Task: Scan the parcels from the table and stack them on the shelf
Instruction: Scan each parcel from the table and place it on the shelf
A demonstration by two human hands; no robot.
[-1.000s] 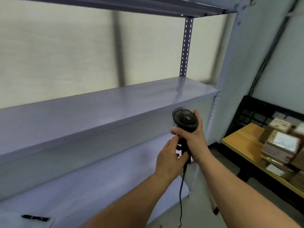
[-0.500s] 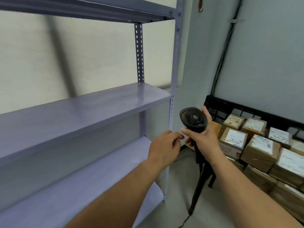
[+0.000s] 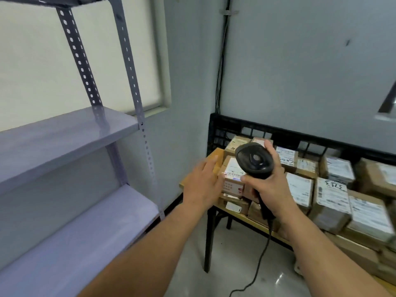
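My right hand (image 3: 269,185) grips the handle of a black barcode scanner (image 3: 254,160), its head tilted toward me over the parcels. My left hand (image 3: 203,182) reaches forward with its fingers extended, beside a small cardboard parcel (image 3: 232,176) with a white label at the near left corner of the table; whether it touches the parcel is unclear. Several brown labelled parcels (image 3: 331,196) are piled on the wooden table (image 3: 214,156). The grey metal shelf (image 3: 64,133) stands at the left with bare boards.
A black crate wall (image 3: 300,137) runs behind the parcels against the grey wall. The scanner's cable (image 3: 260,260) hangs down to the floor beside the black table leg (image 3: 209,239). A shelf upright (image 3: 141,129) stands between shelf and table.
The view has swung right from the shelf to the parcel table. My left hand let go of the scanner and reached out toward the corner parcel; my right hand kept hold of the scanner.
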